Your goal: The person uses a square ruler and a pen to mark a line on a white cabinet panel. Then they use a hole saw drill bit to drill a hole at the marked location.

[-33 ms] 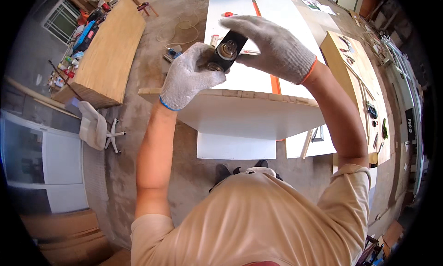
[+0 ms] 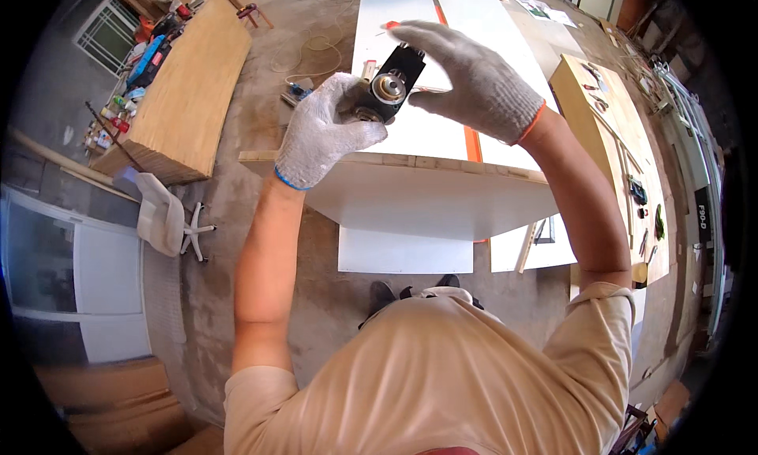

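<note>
A black block-shaped device point(image 2: 406, 66) with round, ringed metal fittings on its face is tilted above the white boards. My left hand point(image 2: 316, 131), in a whitish knit glove with a blue cuff edge, grips its lower left end between thumb and fingers. My right hand point(image 2: 485, 84), gloved with an orange cuff edge, arches over its upper right side. The right fingers and thumb are spread apart around the device, not closed on it. Small prongs show at the device's top end. Below both hands a thick white panel point(image 2: 426, 194) stands with its raw wooden edge upward.
Long white boards point(image 2: 392, 13) with an orange strip point(image 2: 473, 145) between them extend ahead. On the right, a wooden bench point(image 2: 612, 131) carries hand tools. A stacked wooden table point(image 2: 193, 84) and a white swivel chair point(image 2: 162, 216) stand left. A hose point(image 2: 308, 56) coils on the floor.
My right fingers have lifted slightly off the top end of the device, uncovering its prongs. The left hand keeps its grip, and the round fitting faces a little more upward.
</note>
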`<action>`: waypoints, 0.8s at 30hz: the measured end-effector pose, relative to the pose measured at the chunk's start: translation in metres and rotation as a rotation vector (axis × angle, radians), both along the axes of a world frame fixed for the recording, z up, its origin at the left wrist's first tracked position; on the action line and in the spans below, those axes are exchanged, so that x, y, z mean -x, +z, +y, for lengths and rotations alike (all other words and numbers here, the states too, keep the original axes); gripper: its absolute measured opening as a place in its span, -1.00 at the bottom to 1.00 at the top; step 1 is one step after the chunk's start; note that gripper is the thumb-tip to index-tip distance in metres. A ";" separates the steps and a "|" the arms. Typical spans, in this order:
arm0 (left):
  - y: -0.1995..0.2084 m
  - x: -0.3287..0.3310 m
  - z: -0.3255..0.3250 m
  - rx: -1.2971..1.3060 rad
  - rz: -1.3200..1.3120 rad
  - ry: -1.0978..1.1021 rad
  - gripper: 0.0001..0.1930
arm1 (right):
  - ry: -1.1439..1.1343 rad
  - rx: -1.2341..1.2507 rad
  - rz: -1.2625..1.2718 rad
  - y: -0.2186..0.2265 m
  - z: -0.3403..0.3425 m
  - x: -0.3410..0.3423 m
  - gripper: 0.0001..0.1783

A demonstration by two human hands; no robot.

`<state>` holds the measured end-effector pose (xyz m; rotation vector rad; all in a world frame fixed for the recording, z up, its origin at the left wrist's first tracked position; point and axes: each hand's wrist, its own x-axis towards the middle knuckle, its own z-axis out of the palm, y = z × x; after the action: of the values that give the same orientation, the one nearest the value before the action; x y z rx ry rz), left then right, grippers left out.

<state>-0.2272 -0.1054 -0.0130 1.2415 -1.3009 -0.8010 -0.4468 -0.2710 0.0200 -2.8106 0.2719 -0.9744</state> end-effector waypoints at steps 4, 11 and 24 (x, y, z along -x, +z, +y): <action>-0.002 -0.003 0.000 -0.034 0.077 -0.050 -0.53 | 0.049 -0.573 -0.014 -0.018 -0.005 0.010 -0.11; -0.006 -0.002 0.001 0.028 -0.130 -0.015 -0.54 | 0.203 -0.703 -0.181 -0.040 -0.008 0.006 -0.07; -0.006 -0.004 -0.004 -0.040 -0.094 -0.062 -0.51 | 0.111 -0.658 -0.185 -0.045 -0.014 0.004 -0.14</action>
<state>-0.2233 -0.1097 -0.0190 1.2890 -1.4114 -0.8246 -0.4511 -0.2849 -0.0255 -2.1057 0.3346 -0.9044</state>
